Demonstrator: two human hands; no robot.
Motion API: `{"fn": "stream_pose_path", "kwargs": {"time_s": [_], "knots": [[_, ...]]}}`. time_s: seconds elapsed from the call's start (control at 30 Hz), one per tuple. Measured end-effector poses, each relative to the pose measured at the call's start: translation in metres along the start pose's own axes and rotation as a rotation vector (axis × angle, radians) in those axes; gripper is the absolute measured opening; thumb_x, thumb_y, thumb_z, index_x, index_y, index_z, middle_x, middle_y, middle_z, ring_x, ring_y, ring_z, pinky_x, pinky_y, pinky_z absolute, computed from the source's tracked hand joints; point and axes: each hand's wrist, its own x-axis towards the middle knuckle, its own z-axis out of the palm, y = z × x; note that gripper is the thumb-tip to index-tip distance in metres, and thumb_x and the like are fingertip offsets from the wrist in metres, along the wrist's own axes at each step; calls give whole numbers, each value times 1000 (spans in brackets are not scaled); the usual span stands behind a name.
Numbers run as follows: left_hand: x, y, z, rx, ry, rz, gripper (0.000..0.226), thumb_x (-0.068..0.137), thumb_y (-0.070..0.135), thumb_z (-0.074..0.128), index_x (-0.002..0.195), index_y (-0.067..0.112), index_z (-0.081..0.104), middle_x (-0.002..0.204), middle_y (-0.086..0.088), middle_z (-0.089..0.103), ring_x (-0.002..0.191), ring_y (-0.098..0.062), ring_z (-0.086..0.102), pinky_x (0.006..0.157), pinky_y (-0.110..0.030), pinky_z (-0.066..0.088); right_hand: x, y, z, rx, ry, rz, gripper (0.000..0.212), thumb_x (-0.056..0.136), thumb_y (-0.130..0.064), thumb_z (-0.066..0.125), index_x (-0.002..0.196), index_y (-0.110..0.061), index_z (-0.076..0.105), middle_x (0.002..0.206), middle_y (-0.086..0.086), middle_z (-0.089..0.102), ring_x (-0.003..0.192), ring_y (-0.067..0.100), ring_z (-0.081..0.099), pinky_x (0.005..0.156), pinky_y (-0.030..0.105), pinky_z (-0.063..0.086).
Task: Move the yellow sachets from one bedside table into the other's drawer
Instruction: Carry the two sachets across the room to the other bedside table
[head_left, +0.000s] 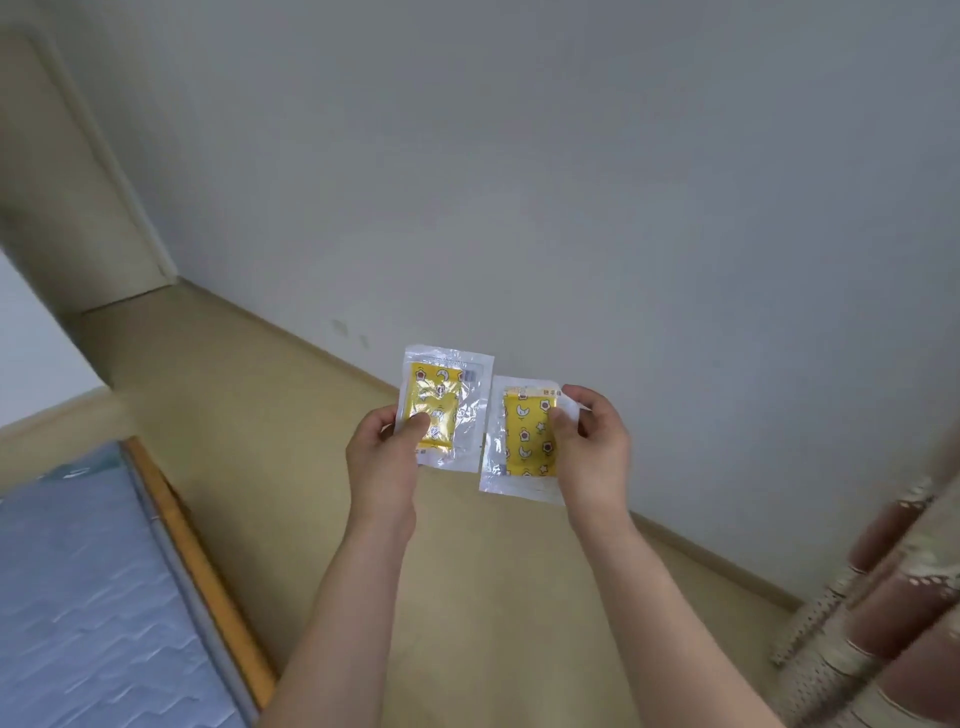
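1. The left hand (383, 457) pinches one yellow sachet (441, 410), thumb on its front.
2. The right hand (592, 447) pinches the other sachet (524, 441) along its right edge.
3. Both sachets are held upright above the floor (291, 415), close together, beside the mattress (88, 597).

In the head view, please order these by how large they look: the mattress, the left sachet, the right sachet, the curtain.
1. Mattress, cut by the frame edge.
2. Curtain, blurred and also cut off.
3. Left sachet and right sachet: they look about alike, so I do not rank them. Each is partly covered by the hand holding it.
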Motion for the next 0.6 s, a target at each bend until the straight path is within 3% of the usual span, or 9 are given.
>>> {"fn": "stream_pose_path", "kwargs": {"time_s": [0.17,0.33,0.47,0.53,0.6], "knots": [[137,-8,-30,-62,173,27,10,86,6,66,92,13,66,92,-7,70,77,-21,62,78,-36,51,84,37,127,-4,-134,-13,25,95,-12,54,111,-30,59,75,-2,64,60,3,55,55,14,48],[259,14,-62,-71,298,37,11,87,1,63,88,12,62,84,-5,69,67,-19,61,62,-26,51,155,45,252,-48,-249,-30,39,95,-12,56,130,-30,51,62,-7,50,60,6,50,62,17,46],[357,40,-96,-84,378,83,13,86,2,64,87,14,62,88,-7,72,73,-22,65,70,-34,53,210,46,361,-6,-304,-27,48,96,-16,57,141,-23,43,48,-17,43,60,4,48,69,19,45],[395,46,-112,-60,409,82,12,87,3,64,90,14,63,92,-7,74,78,-23,68,73,-36,54,228,51,409,0,-333,2,35,96,-18,58,130,-22,52,57,-24,57,68,4,59,73,25,52],[433,48,-128,-57,444,86,11,87,4,65,91,14,63,92,-6,74,80,-23,69,72,-34,54,246,60,454,8,-345,45,17,95,-18,59,111,-21,58,81,-16,70,80,9,68,77,36,58]]}}
